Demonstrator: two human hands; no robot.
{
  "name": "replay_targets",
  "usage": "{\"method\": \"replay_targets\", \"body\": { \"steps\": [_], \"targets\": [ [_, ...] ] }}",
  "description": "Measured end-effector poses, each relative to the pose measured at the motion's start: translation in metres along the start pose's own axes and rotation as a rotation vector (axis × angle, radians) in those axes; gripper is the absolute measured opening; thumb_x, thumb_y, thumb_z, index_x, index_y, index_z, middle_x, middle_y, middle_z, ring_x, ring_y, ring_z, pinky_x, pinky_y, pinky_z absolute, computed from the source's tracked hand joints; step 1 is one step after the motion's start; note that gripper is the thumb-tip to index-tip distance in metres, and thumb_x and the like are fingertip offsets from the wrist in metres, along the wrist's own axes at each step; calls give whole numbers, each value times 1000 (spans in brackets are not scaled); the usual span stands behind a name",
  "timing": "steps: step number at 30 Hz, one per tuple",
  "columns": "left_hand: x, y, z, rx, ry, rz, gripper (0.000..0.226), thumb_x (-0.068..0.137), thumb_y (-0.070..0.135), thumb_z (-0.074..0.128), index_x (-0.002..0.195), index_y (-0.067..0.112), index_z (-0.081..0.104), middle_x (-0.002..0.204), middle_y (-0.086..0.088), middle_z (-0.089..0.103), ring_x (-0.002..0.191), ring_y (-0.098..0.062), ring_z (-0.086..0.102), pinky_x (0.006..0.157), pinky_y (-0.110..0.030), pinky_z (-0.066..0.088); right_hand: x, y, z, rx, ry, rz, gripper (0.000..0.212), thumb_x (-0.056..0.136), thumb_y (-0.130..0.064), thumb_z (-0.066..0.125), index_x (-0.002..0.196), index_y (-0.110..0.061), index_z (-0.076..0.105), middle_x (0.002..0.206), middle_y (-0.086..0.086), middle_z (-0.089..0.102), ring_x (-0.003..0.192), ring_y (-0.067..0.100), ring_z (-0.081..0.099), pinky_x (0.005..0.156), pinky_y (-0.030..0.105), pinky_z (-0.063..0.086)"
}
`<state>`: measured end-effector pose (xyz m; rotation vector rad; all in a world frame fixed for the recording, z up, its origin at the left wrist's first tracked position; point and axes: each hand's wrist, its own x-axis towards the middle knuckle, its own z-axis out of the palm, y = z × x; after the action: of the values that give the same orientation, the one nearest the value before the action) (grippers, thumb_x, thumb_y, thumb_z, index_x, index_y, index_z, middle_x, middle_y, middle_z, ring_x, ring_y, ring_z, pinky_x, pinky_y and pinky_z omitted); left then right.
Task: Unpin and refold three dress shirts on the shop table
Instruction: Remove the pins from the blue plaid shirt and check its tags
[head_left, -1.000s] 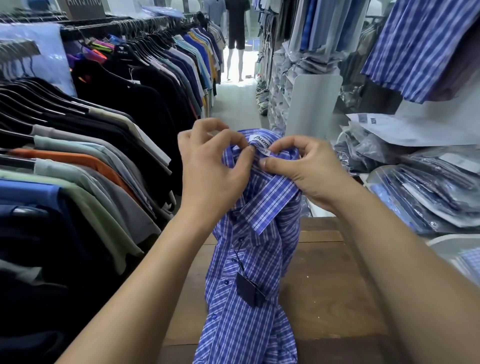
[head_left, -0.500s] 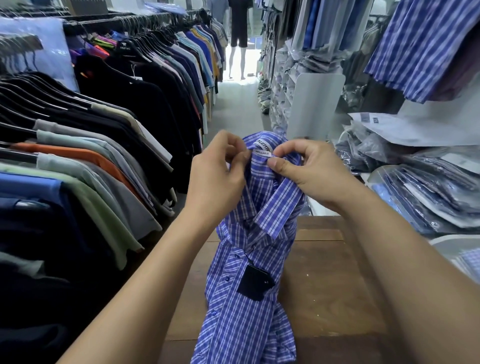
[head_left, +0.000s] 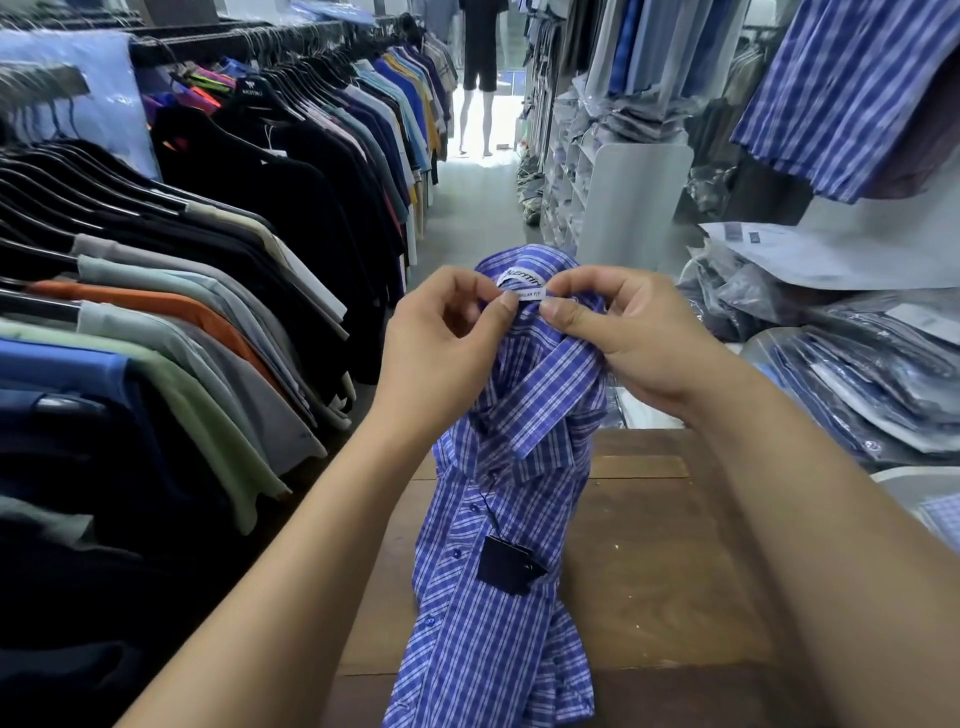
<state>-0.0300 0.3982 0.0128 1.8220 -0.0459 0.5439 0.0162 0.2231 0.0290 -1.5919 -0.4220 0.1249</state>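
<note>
— What has changed in the last second?

— Mostly the left hand (head_left: 441, 343). Its fingers were spread over the collar; now they are curled in, with thumb and forefinger pinching the neckband just left of the white collar label (head_left: 519, 283). The right hand (head_left: 623, 332) has kept its pinch on the band just right of that label, fingers curled round the collar fold.

— And the shirt itself?

— The blue checked dress shirt (head_left: 498, 623) hangs upright from those two pinches. Its body drops straight below the label and its tail bunches on the wooden shop table (head_left: 675, 545). The navy hang tag (head_left: 509, 564), well below the label, has swung lower and turned.

— Any pin out yet?

— I can't see one; it's too small to tell. I'd judge both hands have closed in on a fastening by the label, so unpinning is still under way and the refold hasn't started.

— Other shirts?

— Only bagged shirts (head_left: 883, 374), well right of the label.
</note>
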Motion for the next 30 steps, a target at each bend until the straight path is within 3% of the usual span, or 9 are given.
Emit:
{"method": "replay_targets", "body": {
  "steps": [4, 8, 10, 14, 18, 22, 25, 30],
  "targets": [
    [0, 2, 2, 0, -9, -102, 19, 98, 37, 62, 92, 24, 75, 78, 8, 74, 75, -10, 69, 75, -34, 59, 0, 1, -1, 54, -34, 28, 13, 72, -22, 78, 85, -22, 78, 92, 5, 74, 87, 21, 72, 85, 37, 56],
    [-1, 4, 5, -22, -72, -134, 24, 102, 35, 57, 103, 23, 77, 89, 6, 77, 88, -11, 73, 87, -39, 59, 1, 2, 1, 94, -43, 35, 13, 72, -21, 77, 85, -23, 78, 91, 4, 74, 88, 20, 71, 87, 37, 55],
    [-2, 7, 6, -86, -102, -179, 26, 103, 32, 55, 99, 18, 77, 80, 2, 75, 77, -15, 72, 77, -32, 59, 0, 2, 3, 104, -49, 38, 12, 76, -17, 77, 87, -20, 77, 90, 4, 73, 88, 20, 70, 86, 35, 56],
    [1, 10, 7, -263, -104, -286, 18, 101, 26, 60, 114, 17, 70, 65, 14, 67, 59, 5, 60, 58, -12, 48, 0, 1, 4, 62, -9, 40, 13, 89, -4, 72, 89, -15, 75, 88, 6, 73, 86, 20, 70, 84, 33, 56],
    [3, 9, 5, -323, -108, -267, 16, 98, 23, 65, 113, 19, 69, 78, 3, 65, 67, -2, 60, 66, -14, 52, 2, 3, 5, -32, 57, 35, 9, 87, -10, 75, 86, -19, 77, 90, 14, 73, 87, 24, 69, 90, 43, 57],
    [3, 9, 4, -376, -109, -246, 23, 96, 21, 68, 118, 19, 65, 72, 12, 71, 70, 2, 66, 65, -13, 50, 4, 4, 3, -111, 97, 9, 9, 76, -29, 79, 84, -23, 79, 93, 13, 76, 94, 31, 72, 95, 52, 56],
    [3, 8, 3, -400, -53, -248, 25, 93, 21, 72, 116, 17, 65, 77, 8, 73, 73, 0, 70, 62, -11, 50, 4, 4, 2, -132, 82, -3, 4, 84, -25, 80, 86, -22, 78, 94, 11, 76, 96, 34, 72, 93, 54, 57],
    [5, 7, 3, -388, 31, -240, 23, 90, 22, 76, 110, 16, 66, 75, 6, 73, 72, -3, 70, 61, -13, 50, 6, 3, 2, -113, 42, 12, 4, 90, -20, 75, 86, -21, 76, 86, 3, 74, 84, 21, 71, 90, 47, 59]
  ]
}}
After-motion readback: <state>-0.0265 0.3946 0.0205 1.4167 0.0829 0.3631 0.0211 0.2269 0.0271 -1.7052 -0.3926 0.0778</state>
